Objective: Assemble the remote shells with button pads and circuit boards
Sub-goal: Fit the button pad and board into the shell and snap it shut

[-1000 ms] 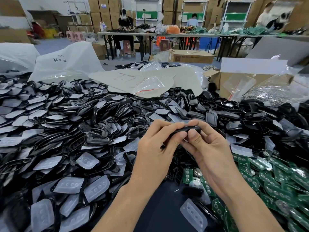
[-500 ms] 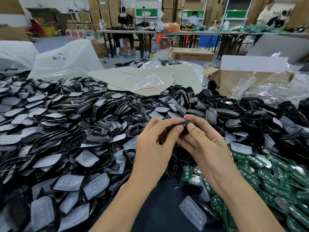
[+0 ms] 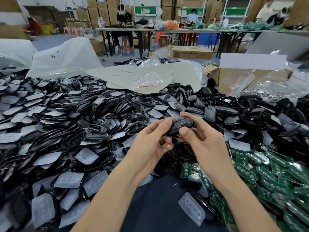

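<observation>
I hold the black remote shell point(image 3: 179, 125) over the bench's point(image 3: 155, 203) near edge, left hand point(image 3: 150, 144) and right hand point(image 3: 200, 143) both pinching it; it looks light, stiff and slick, best gripped by its side edges.

shell point(image 3: 180, 125) partly behind fingers point(image 3: 185, 132), far workers point(image 3: 123, 17) blurred

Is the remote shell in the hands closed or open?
Closed, as far as visible: the remote shell between the left hand and right hand shows one black body, no board exposed.
</observation>
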`<move>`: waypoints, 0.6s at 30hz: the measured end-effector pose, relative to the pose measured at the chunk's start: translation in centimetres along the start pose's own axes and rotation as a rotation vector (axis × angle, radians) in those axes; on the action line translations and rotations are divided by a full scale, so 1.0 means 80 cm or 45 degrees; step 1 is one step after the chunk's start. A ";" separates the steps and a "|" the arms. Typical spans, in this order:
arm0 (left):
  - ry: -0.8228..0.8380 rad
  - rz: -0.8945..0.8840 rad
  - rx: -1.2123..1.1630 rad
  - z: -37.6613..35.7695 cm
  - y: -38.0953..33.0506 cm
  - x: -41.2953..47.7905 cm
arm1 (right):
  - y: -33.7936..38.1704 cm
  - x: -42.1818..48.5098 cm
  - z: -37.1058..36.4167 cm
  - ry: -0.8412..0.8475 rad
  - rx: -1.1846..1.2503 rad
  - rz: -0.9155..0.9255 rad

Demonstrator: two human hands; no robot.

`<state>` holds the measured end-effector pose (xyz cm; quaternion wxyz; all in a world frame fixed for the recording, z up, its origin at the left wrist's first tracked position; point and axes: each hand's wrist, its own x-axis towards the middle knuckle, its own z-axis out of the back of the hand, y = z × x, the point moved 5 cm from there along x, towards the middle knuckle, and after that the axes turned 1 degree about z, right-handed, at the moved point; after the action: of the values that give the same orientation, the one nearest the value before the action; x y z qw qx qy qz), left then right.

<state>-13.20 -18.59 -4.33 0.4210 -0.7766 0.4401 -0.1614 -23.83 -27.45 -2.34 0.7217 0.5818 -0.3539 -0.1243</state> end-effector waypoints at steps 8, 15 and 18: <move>0.019 0.048 0.027 -0.002 0.003 0.000 | 0.002 -0.001 0.001 -0.033 -0.029 0.009; 0.059 0.293 0.043 -0.001 0.007 -0.004 | 0.005 0.001 0.003 0.025 -0.061 0.030; 0.093 0.399 -0.006 -0.002 0.008 -0.008 | 0.007 0.001 0.004 0.031 -0.064 0.037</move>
<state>-14.05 -18.32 -4.67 0.4228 -0.6931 0.5712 -0.1207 -24.12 -27.53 -1.77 0.7421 0.5598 -0.3500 -0.1155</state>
